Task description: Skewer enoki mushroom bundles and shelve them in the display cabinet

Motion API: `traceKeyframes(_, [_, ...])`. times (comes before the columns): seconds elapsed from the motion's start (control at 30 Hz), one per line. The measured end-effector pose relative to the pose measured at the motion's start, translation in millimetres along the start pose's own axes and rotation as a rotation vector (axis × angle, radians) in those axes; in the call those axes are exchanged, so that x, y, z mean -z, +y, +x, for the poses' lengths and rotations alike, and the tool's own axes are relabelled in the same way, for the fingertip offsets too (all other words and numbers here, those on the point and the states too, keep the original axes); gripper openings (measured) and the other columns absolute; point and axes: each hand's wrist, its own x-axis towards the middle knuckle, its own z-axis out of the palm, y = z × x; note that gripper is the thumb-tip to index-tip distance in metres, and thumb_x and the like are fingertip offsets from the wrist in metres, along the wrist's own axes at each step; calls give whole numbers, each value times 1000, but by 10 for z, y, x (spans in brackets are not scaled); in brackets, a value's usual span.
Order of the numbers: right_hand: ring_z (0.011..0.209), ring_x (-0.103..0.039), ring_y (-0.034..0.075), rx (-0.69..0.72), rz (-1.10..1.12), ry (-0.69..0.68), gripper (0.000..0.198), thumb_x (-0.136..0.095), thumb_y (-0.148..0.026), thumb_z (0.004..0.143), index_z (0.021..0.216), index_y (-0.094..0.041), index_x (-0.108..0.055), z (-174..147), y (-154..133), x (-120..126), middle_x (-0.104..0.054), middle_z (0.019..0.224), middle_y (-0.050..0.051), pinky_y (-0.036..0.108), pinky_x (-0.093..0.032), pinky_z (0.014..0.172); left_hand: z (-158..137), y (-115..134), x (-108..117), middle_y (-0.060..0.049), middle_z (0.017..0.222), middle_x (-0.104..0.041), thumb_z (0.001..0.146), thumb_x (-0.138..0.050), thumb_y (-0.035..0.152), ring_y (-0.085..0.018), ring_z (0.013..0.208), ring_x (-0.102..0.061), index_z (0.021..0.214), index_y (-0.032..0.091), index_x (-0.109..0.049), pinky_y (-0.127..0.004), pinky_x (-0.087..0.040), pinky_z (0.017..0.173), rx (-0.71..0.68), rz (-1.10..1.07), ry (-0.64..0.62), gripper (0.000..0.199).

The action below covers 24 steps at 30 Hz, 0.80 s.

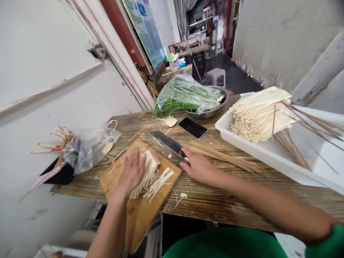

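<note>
On a wooden cutting board (141,224), a bunch of enoki mushrooms (151,163) lies partly under my left hand (132,168). That hand is flat, its fingers stretched out over the bunch. A few separated enoki strands (160,182) rest on the board to the right of it. My right hand (198,166) is closed round the handle of a kitchen knife (168,142). The blade points away to the left, low over the table just beyond the board; whether it touches the wood I cannot tell. The handle is mostly hidden by my fingers.
Behind the knife lie a phone (192,128) and an enoki root end (169,121). Wooden skewers (225,156) lie right of my hand. A white tub (249,150) holds skewered enoki (262,113). Bagged green vegetables (185,93) fill a metal bowl (225,100). A black container (60,175) stands left.
</note>
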Motion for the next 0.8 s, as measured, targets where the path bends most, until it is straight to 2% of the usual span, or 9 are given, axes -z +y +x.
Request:
traceKeyframes(0.07, [67,-60,18,-2,183,33,22,-41,-28,86,97,-17,-57,-2,-6,-5,-65,76,6,25,-40,58,55,12,22,-17,146,-23,90,-21,49,-22,136,-15,141,7,-20,-44,-5,111,2,12,40,66])
traceKeyframes(0.17, [45,-54,12,-78,428,-39,14,-43,-21,82,73,-17,-53,50,-24,-69,-58,52,0,21,-35,46,112,55,-79,-18,143,-29,90,-21,49,-23,135,-18,139,7,-28,-44,-8,111,25,4,15,65])
traceKeyframes(0.3, [29,-45,9,-180,682,-220,6,-44,-20,81,75,-18,-43,141,-4,-178,-44,38,-8,17,-32,33,114,100,-249,-16,145,-27,91,-17,47,-22,136,-17,139,7,-27,-45,-9,111,38,46,-47,63])
traceKeyframes(0.4, [28,-45,10,-203,791,-306,12,-39,-24,87,77,-18,-40,189,9,-217,-42,39,-9,17,-34,31,97,131,-283,-13,146,-26,91,-13,45,-19,136,-16,140,9,-24,-43,-10,112,30,94,-36,62])
traceKeyframes(0.53, [27,-42,9,-293,891,-408,18,-30,-24,91,76,-18,-39,229,-34,-215,-41,42,-8,18,-35,29,91,175,-281,-13,146,-26,91,-9,45,-17,137,-13,140,6,-25,-38,-10,113,33,144,-25,65])
traceKeyframes(0.63, [26,-40,9,-323,944,-444,19,-28,-24,92,77,-19,-38,250,-66,-222,-40,43,-8,18,-35,28,93,191,-288,-13,146,-26,91,-9,45,-17,137,-13,139,5,-26,-37,-11,113,27,139,-11,65])
traceKeyframes(0.8, [26,-40,10,-316,934,-448,19,-29,-24,92,78,-18,-38,280,-61,-246,-39,43,-8,19,-35,27,102,219,-290,-10,144,-31,91,-12,46,-18,135,-20,138,10,-30,-36,-17,112,27,115,25,62])
